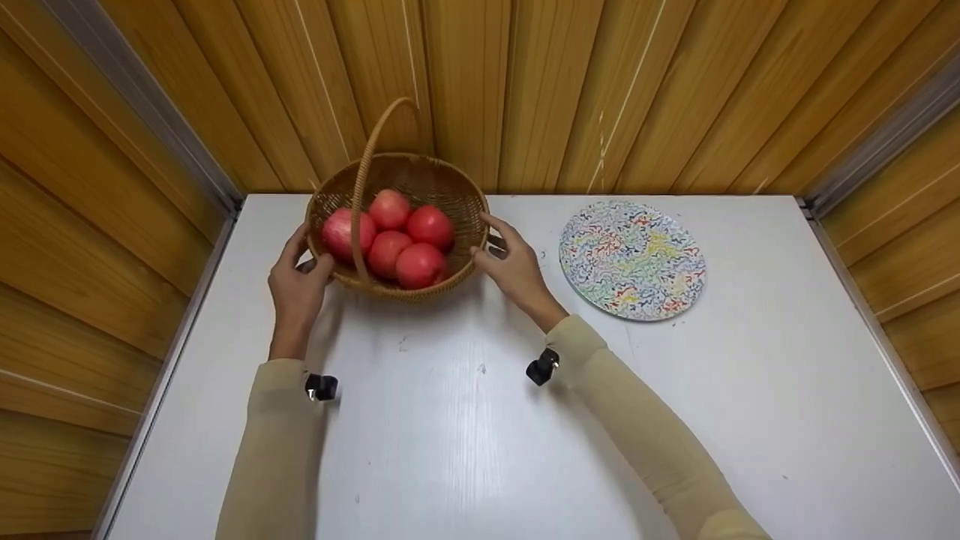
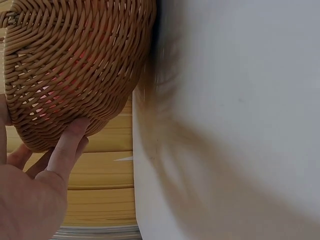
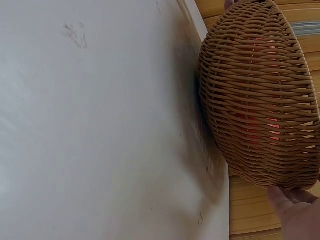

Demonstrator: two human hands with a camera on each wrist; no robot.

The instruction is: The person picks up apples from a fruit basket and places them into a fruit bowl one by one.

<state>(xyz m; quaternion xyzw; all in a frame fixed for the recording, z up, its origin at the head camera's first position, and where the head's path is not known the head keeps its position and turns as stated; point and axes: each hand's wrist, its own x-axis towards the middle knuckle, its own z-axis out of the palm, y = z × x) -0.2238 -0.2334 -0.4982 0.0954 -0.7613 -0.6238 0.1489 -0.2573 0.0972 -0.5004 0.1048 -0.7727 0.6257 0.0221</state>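
Observation:
A round woven wicker basket [image 1: 409, 295] with an arched handle [image 1: 364, 161] is at the table's back left, with several red apples [image 1: 421, 265] inside. My left hand [image 1: 297, 289] grips its left side, thumb near the front rim and fingers round the wall. On the opposite side my right hand [image 1: 517, 270] holds the rim between thumb and fingers. Both wrist views show the basket's curved outer weave, with red showing through the gaps. In the left wrist view, one finger of the left hand [image 2: 35, 200] reaches along the lower weave.
To the right of the basket a round board [image 1: 632, 260] with a multicoloured squiggle pattern lies on the white table [image 1: 465, 420]. Wood-panelled walls [image 1: 540, 97] stand at the back and both sides. Small black devices [image 1: 321, 388] sit at the sleeve cuffs.

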